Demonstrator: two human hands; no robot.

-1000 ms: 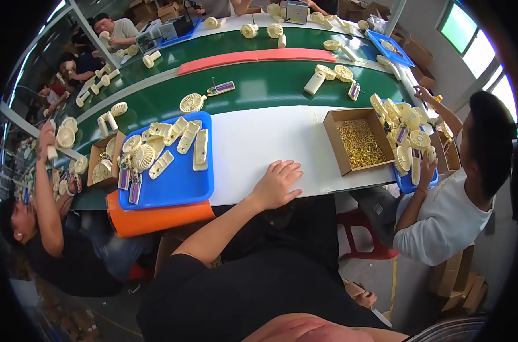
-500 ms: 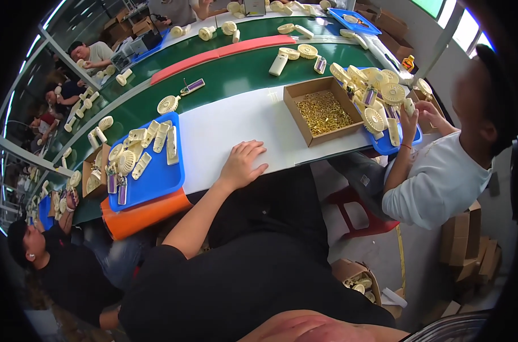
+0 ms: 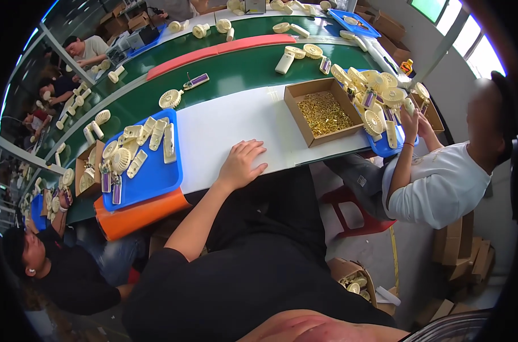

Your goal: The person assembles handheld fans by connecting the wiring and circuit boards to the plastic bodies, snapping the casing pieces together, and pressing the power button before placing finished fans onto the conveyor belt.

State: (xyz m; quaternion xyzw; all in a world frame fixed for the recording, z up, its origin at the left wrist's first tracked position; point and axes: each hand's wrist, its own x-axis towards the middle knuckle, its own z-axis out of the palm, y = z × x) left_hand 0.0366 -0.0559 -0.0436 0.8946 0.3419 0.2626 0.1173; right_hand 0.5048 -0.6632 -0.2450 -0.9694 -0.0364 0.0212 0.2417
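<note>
My left hand (image 3: pixel 243 166) lies flat on the white sheet (image 3: pixel 207 128) near the table's front edge, palm down. Its fingers are stretched out, thumb apart, and it holds nothing. Left of it is a blue tray (image 3: pixel 156 188) with cream-coloured fan housings, handle shells and purple battery cells. To the right, a shallow cardboard box (image 3: pixel 297 115) is filled with small gold-coloured metal parts (image 3: pixel 327 114). Of my right hand nothing shows.
A green conveyor (image 3: pixel 242 68) behind the sheet carries fan parts. A co-worker (image 3: pixel 435 182) at the right handles a cream part beside a heaped blue tray (image 3: pixel 382 149). An orange roll (image 3: pixel 139 214) sits below the left tray. Another person (image 3: pixel 59 268) works at the left.
The view has turned slightly. On the near belt, a fan head and a purple-celled part have shifted right. The right co-worker's head sits lower. My left hand rests in the same place.
</note>
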